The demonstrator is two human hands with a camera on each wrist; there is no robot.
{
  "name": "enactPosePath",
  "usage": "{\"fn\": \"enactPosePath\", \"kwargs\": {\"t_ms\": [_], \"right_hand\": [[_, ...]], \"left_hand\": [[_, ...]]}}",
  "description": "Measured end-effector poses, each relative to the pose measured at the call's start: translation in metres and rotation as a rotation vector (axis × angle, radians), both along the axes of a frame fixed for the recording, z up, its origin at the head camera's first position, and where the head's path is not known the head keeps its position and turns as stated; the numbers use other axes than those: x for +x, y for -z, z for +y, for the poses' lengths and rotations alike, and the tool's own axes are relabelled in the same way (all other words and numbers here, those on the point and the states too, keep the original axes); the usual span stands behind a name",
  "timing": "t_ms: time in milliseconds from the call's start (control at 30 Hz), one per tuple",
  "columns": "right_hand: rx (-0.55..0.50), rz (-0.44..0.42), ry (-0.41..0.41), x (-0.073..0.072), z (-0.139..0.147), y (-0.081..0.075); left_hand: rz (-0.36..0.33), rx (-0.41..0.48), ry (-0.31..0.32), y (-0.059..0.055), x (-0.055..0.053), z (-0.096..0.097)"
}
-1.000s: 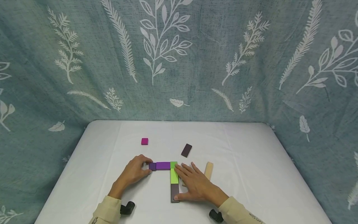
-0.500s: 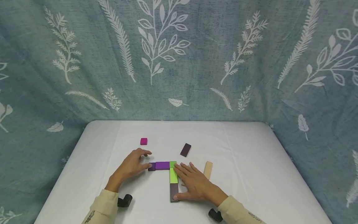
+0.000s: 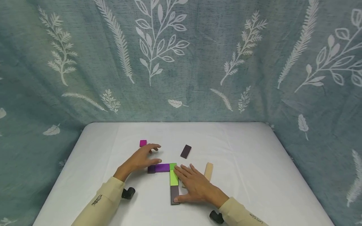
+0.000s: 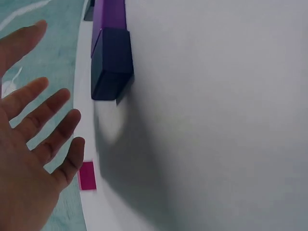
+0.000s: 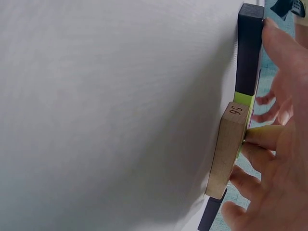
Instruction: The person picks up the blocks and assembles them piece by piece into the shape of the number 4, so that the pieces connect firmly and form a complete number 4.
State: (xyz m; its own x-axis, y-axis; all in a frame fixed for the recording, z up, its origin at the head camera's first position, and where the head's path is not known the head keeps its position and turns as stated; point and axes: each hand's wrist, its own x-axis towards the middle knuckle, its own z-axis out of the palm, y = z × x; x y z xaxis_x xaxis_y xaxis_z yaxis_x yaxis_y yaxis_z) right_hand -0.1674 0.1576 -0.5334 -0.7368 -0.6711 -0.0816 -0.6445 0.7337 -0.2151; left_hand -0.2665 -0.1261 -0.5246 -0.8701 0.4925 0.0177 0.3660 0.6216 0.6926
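Several coloured blocks form a corner on the table: a dark purple block [image 3: 151,169], a purple block [image 3: 162,168], a small green block [image 3: 172,166], a lime block [image 3: 173,178] and a dark grey block [image 3: 174,192]. My left hand [image 3: 141,158] hovers just beyond the purple end, fingers spread, holding nothing. In the left wrist view its fingers are apart from the dark purple block. My right hand [image 3: 198,187] rests along the right side of the row, fingers extended, thumb on the grey block. It partly hides a wooden block [image 3: 208,171], marked with digits in the right wrist view.
A magenta block [image 3: 143,143] lies behind my left hand. A dark brown block [image 3: 185,151] sits farther back at the middle. The white table [image 3: 249,150] meets a leaf-patterned curtain [image 3: 198,62]. Black wrist devices show below both wrists.
My left hand has let go of the dark purple block, spread its fingers, and moved away toward the back and right. My right hand stays at the row.
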Motion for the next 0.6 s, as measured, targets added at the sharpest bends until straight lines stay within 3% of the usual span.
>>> {"fn": "enactPosePath", "kwargs": {"t_ms": [367,600], "right_hand": [[0.006,-0.018,-0.007,0.001,0.002,-0.003],[0.005,-0.004,-0.021,0.002,0.003,-0.003]], "left_hand": [[-0.011,0.001,0.197,-0.005,-0.031,0.032],[-0.003,-0.033,0.302,-0.008,-0.044,0.050]]}}
